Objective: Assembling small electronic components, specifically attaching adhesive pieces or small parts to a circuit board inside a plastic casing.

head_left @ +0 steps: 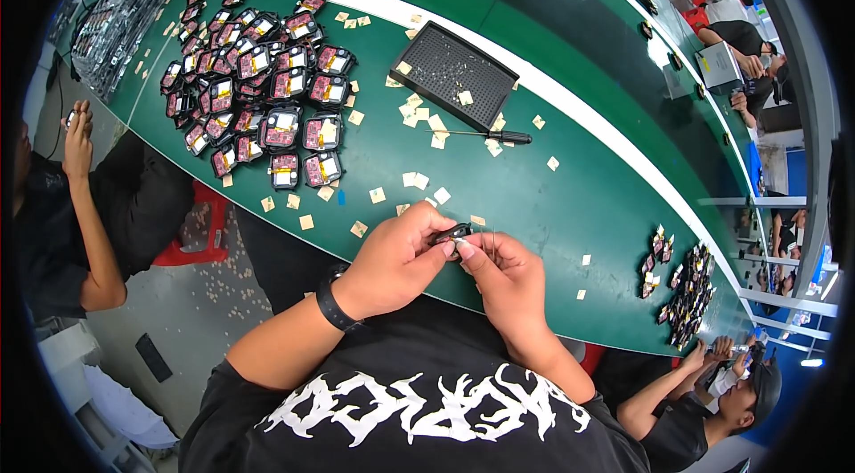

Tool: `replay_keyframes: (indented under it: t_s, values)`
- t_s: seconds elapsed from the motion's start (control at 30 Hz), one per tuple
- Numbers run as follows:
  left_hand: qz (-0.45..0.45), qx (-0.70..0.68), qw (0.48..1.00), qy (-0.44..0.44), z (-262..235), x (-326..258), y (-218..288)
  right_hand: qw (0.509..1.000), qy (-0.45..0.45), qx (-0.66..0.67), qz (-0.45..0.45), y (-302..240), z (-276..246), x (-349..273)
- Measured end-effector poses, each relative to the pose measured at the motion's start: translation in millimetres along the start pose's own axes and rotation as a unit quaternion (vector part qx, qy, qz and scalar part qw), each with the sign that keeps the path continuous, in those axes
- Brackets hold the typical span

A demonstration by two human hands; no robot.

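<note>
Both my hands meet over the near edge of the green table. My left hand, with a black wristband, pinches a small black device casing from the left. My right hand touches the same casing from below and the right, fingertips on its underside. Most of the casing is hidden by my fingers. A large pile of similar black casings with red and pink insides lies at the far left of the table.
A black perforated tray and a black-handled screwdriver lie beyond my hands. Small tan paper squares litter the table and floor. Another casing pile sits at right. People sit at left, lower right and far right.
</note>
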State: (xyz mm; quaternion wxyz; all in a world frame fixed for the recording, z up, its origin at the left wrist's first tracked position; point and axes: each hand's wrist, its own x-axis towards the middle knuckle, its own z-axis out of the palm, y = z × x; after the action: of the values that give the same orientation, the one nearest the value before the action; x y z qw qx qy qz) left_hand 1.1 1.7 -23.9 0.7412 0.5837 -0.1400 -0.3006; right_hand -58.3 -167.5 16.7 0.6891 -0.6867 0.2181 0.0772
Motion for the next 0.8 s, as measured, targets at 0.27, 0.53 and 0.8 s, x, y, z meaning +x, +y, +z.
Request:
replay_keyframes:
  t_s: [0.27, 0.53, 0.8]
  values:
    - [-0.034, -0.144, 0.989, 0.027, 4, 4, 3, 0.997, 0.05, -0.05, -0.024, -1, -7, -10]
    - [-0.037, -0.128, 0.99, 0.054, 9, 7, 1, 0.994, 0.066, -0.053, -0.073, 7, 2, -10]
    - [-0.045, -0.062, 0.996, 0.052, 7, 5, -1, 0.98, 0.083, -0.121, -0.132, 5, 8, -3]
